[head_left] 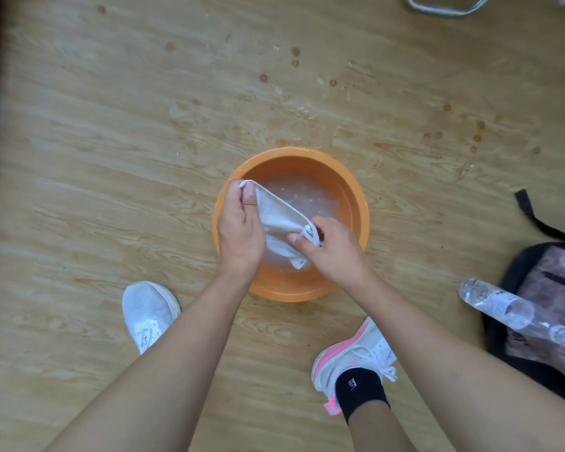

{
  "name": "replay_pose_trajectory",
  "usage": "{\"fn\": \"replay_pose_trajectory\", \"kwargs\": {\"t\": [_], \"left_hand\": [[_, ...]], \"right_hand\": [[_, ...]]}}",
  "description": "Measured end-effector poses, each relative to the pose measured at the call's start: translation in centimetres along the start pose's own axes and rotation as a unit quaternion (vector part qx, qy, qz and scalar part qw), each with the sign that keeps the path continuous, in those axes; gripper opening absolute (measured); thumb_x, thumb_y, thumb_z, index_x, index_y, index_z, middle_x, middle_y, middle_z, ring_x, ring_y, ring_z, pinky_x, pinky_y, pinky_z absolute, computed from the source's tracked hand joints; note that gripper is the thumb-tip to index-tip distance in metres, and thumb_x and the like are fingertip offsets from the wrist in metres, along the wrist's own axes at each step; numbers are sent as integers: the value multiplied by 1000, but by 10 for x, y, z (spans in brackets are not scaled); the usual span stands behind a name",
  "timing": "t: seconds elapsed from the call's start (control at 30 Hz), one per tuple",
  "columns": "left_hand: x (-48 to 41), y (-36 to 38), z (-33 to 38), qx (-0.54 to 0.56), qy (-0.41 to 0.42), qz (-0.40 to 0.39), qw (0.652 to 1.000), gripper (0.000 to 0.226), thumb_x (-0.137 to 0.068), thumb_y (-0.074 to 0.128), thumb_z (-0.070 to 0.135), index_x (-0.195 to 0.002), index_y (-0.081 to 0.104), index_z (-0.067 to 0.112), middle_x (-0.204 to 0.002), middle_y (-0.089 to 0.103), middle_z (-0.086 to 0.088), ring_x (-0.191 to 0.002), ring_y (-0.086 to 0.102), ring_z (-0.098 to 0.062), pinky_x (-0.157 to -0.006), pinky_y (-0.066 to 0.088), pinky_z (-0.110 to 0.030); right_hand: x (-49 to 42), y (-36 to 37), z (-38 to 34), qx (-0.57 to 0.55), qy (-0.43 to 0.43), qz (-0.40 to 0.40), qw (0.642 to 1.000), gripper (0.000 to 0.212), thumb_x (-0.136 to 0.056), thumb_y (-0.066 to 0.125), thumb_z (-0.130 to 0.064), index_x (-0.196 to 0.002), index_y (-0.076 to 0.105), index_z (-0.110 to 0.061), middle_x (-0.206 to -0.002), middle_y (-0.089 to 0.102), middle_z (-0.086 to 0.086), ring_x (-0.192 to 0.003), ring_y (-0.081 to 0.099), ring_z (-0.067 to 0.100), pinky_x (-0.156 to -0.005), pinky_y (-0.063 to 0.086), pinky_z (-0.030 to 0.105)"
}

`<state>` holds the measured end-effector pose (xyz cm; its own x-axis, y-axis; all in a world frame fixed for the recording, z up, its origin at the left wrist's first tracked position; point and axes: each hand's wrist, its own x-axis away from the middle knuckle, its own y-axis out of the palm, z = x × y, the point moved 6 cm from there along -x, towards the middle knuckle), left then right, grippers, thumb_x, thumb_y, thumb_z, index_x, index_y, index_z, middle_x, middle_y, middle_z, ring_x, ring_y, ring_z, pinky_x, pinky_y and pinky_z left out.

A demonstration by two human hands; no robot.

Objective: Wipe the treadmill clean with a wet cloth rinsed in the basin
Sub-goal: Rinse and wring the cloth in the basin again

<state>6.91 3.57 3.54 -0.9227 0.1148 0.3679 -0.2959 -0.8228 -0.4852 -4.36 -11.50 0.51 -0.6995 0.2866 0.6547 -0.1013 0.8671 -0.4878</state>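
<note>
The orange basin (294, 154) stands on the wooden floor (111, 125) and holds shallow water. The white cloth (276, 213) is stretched above the water, from the basin's left rim toward its near right side. The left hand (240, 233) pinches one end between thumb and fingers. The right hand (335, 252) grips the other, bunched end in curled fingers. A plastic bottle (499, 305) lies on a bag (552, 282) at the floor's right side.
</note>
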Motion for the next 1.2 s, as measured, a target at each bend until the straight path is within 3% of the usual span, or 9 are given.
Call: {"fn": "replay_pose_trajectory", "kwargs": {"t": [0.2, 0.33, 0.4, 0.5, 0.63, 0.8, 0.97, 1.1, 1.2], "left_hand": [[-3, 5, 12, -7, 63, -67, 996, 29, -112, 43, 32, -90, 53, 16, -74, 46, 9, -69, 46, -8, -67, 43, -33], [-6, 10, -1, -59, 43, -202, 977, 40, -87, 76, 58, -98, 56, 25, -77, 62, 8, -68, 57, -11, -62, 46, -32], [-9, 15, -14, -176, 36, -274, 945, 57, -67, 89, 63, -100, 55, 30, -80, 64, 9, -71, 62, -14, -58, 44, -32], [-16, 18, -31, -325, 32, -276, 904, 31, -81, 86, 44, -83, 59, 29, -72, 57, 8, -77, 63, -25, -61, 35, -32], [-21, 14, -43, -298, -33, -245, 922, 37, -88, 77, 28, -63, 49, 26, -63, 51, 7, -71, 60, -28, -58, 34, -32], [-7, 25, -46, -71, -192, -358, 911, 23, -81, 74, 21, -63, 60, 22, -65, 57, 8, -62, 51, -13, -67, 39, -31], [-20, 36, -64, -4, -156, -191, 969, 20, -101, 56, 40, -112, 68, 28, -104, 74, 9, -98, 69, -12, -89, 54, -33], [-27, 65, -93, -121, -119, -172, 970, 29, -107, 44, 45, -128, 52, 26, -117, 71, -9, -113, 64, -37, -95, 48, -43], [-33, 76, -105, -170, -103, -128, 972, 32, -107, 43, 25, -138, 48, 27, -122, 66, -16, -115, 61, -37, -92, 41, -37]], "right_hand": [[1, -10, -9, 17, 9, 17, 1000, 28, -100, 53, -33, -79, 60, -16, -62, 52, 2, -69, 54, 26, -68, 44, 44], [-6, -22, -7, 3, 22, 70, 997, 22, -93, 57, -25, -94, 78, -18, -67, 63, 3, -69, 58, 23, -67, 49, 40], [-10, -29, -1, -48, 48, 99, 993, 25, -94, 59, -22, -102, 83, -24, -75, 71, -7, -71, 61, 14, -70, 47, 32], [-14, -32, -1, -51, 36, 97, 993, 25, -99, 55, -17, -104, 77, -26, -75, 66, -12, -72, 60, 12, -66, 41, 27], [-13, -32, -3, -77, 49, 99, 991, 20, -98, 50, -21, -80, 60, -19, -66, 53, -7, -63, 47, 13, -62, 38, 34], [-22, -23, -2, -119, 28, 94, 988, 26, -97, 53, -30, -81, 56, -9, -70, 52, -5, -67, 45, 13, -65, 40, 38], [-54, 2, 10, -8, 1, 21, 1000, 37, -91, 74, -56, -113, 64, -27, -106, 62, -7, -92, 60, 11, -81, 47, 32], [-78, 51, 31, 174, -7, -77, 982, 40, -86, 80, -54, -86, 49, -28, -101, 50, 4, -101, 60, 33, -75, 35, 34], [-91, 58, 45, 174, 16, -30, 984, 27, -96, 71, -34, -84, 55, -16, -97, 57, 13, -100, 64, 39, -72, 36, 36]]}}
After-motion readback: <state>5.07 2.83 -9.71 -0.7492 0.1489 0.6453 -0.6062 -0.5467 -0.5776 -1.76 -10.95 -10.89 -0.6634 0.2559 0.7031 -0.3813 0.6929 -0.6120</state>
